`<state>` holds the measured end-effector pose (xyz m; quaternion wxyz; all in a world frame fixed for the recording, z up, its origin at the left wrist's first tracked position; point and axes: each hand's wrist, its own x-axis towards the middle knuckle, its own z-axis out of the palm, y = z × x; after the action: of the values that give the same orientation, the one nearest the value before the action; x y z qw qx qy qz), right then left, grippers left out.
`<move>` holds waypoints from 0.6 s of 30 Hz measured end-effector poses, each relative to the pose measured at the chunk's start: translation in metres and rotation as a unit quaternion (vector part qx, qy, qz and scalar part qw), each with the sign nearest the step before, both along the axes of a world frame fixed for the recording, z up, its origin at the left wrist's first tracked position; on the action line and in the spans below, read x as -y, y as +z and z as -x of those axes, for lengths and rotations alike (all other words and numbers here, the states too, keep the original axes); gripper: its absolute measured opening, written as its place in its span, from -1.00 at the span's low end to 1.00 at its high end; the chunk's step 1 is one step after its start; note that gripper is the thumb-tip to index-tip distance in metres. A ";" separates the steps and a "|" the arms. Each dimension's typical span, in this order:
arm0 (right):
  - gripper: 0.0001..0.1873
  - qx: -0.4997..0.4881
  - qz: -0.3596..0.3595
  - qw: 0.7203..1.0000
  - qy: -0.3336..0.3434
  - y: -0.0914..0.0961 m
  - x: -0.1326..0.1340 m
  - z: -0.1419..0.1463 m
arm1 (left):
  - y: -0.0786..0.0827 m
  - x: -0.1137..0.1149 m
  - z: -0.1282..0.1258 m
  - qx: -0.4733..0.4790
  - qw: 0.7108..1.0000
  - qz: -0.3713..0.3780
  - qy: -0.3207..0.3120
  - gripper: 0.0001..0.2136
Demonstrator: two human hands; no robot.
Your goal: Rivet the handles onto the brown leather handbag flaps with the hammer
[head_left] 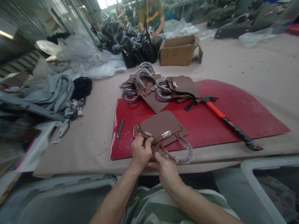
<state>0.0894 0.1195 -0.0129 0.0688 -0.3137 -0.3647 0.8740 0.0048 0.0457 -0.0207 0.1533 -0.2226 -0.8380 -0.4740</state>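
Observation:
A brown leather flap piece with a silver clasp and a plastic-wrapped handle lies at the near edge of a red mat. My left hand is closed round a thin metal tool that points up and left, at the piece's near left corner. My right hand pinches the handle's base just beside it. Both hands touch the piece.
A hammer with an orange and black handle lies on the mat to the right. A pile of similar brown pieces sits behind. Two metal strips lie at left. Further back: cardboard box, black bags, a person. Plastic bins flank my lap.

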 end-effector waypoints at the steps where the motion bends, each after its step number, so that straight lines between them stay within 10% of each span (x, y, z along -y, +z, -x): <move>1: -0.63 0.004 -0.001 1.000 0.011 0.001 -0.001 -0.002 | -0.002 0.000 0.000 -0.011 1.000 0.004 -0.003 -0.90; 9: -0.63 0.040 0.050 0.996 0.055 0.002 -0.012 -0.022 | -0.013 -0.004 -0.007 -0.105 0.993 0.034 -0.036 -0.91; 15: -0.63 0.061 0.070 0.950 0.300 0.014 -0.042 -0.060 | -0.016 -0.004 -0.008 -0.105 0.992 0.056 -0.037 -0.90; 18: -0.59 0.005 -0.061 0.933 0.356 0.028 -0.097 -0.064 | -0.017 -0.004 -0.007 -0.102 0.992 0.058 -0.045 -0.88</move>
<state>0.1537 0.2163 0.0152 -0.2293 -0.1633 -0.5054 0.8157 0.0122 0.0495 -0.0376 0.2032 -0.3154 -0.8333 -0.4060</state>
